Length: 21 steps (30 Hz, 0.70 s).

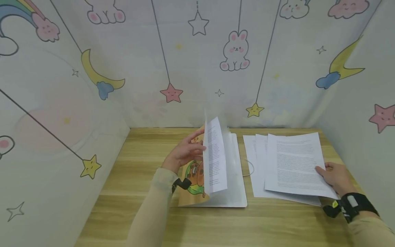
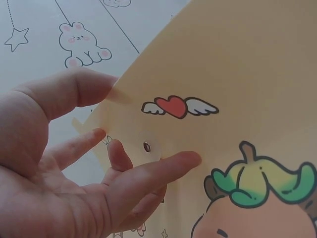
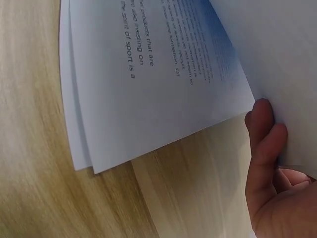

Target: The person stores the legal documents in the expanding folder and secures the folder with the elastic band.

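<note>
A folder (image 1: 239, 171) with a brown cartoon cover (image 1: 195, 178) stands part open at the middle of the table. My left hand (image 1: 185, 151) holds that cover raised by its free edge; in the left wrist view a thumb lies over the cartoon side (image 2: 168, 109). Inside the raised cover, a printed page (image 1: 217, 157) stands upright. On the right, my right hand (image 1: 336, 176) pinches a printed sheet (image 1: 296, 164) at its side edge, thumb on top. More printed sheets (image 1: 253, 164) lie under and left of it.
A thin looped cord (image 1: 251, 168) sticks out from the folder's right side towards the sheets. The wooden tabletop (image 1: 216, 226) meets a cartoon-printed back wall (image 1: 197, 68) just behind the folder. Side walls (image 1: 46, 137) bound both sides.
</note>
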Motion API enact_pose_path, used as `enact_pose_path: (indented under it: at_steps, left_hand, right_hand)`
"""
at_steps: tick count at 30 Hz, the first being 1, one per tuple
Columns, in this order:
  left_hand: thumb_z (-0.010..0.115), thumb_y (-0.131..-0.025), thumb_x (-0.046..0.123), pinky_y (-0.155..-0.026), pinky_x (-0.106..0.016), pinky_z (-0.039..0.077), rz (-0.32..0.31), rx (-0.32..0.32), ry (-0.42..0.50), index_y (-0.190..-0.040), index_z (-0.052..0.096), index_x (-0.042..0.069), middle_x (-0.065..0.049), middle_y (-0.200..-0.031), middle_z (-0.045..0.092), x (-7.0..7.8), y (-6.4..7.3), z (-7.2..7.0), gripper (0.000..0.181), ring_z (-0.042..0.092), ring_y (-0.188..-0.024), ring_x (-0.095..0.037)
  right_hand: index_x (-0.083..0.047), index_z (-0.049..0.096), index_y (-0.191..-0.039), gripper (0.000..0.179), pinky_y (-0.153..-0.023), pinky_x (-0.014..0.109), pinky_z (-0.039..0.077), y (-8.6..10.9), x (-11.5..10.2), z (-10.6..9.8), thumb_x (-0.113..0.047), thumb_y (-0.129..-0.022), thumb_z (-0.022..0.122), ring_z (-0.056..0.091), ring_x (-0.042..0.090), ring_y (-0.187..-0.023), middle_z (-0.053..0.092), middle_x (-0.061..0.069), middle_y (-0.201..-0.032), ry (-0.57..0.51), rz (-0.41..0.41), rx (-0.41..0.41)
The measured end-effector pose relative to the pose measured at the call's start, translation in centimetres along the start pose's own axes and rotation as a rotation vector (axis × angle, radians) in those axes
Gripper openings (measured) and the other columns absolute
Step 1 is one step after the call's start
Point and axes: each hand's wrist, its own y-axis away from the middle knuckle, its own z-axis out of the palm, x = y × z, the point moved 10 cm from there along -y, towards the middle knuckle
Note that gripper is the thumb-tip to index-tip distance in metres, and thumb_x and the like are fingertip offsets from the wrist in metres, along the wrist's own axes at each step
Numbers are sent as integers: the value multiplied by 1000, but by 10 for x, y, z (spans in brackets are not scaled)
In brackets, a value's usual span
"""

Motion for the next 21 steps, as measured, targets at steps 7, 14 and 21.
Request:
enact_pose_path:
  at_steps: [7, 14, 21]
  left_hand:
    - [61, -97, -9, -79, -47, 61, 6, 0, -5, -165, 34, 25, -22, -128, 52, 3, 3, 1, 82, 70, -96, -34]
    - [62, -97, -8, -81, -48, 61, 12, 4, -18, -166, 34, 26, -29, -138, 49, 3, 3, 0, 82, 70, -101, -37]
    - [61, -96, -10, -80, -49, 61, 10, 2, -5, -165, 34, 26, -23, -129, 52, 4, 4, 2, 83, 70, -100, -38]
  right_hand:
    - [21, 42, -143, 59, -65, 33, 45, 5, -5, -6, -23, -107, 59, 61, 40, -94, 56, 42, -126, -40, -19, 29]
    - [18, 43, -145, 62, -67, 34, 46, 15, -18, -11, -30, -107, 58, 62, 46, -104, 52, 44, -136, -43, -60, 46]
    - [17, 44, -145, 65, -67, 33, 47, 26, -40, -15, -35, -108, 56, 63, 44, -102, 53, 43, -135, -47, -122, 33]
